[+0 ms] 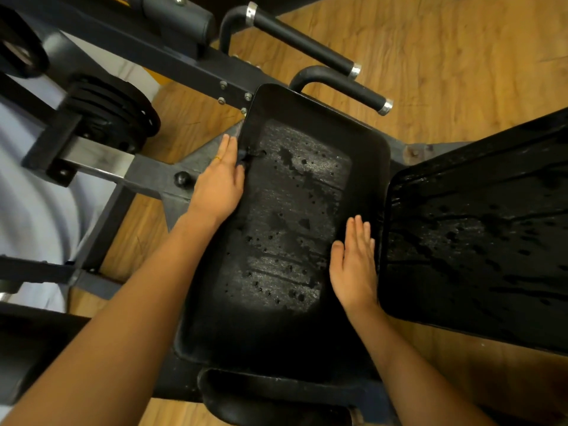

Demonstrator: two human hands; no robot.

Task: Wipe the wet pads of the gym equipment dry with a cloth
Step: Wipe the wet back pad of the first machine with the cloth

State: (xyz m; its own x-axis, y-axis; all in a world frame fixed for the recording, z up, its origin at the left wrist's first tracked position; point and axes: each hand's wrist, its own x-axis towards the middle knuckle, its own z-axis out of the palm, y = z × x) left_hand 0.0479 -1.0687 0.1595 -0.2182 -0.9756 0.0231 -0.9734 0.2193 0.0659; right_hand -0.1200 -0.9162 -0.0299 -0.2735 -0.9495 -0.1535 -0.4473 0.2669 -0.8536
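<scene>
As they touch wet pad (285, 210), left hand (219, 179), right hand (353, 265) flat; fingers (358, 232) together.

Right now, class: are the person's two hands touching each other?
Apart. The head view shows the left hand at the left edge of the wet black rectangular pad, the right hand at its right edge, with droplet-covered padding between them.

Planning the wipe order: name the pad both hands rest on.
The centre pad, left hand and right hand resting on its edges; the right pad bears no hand.
</scene>
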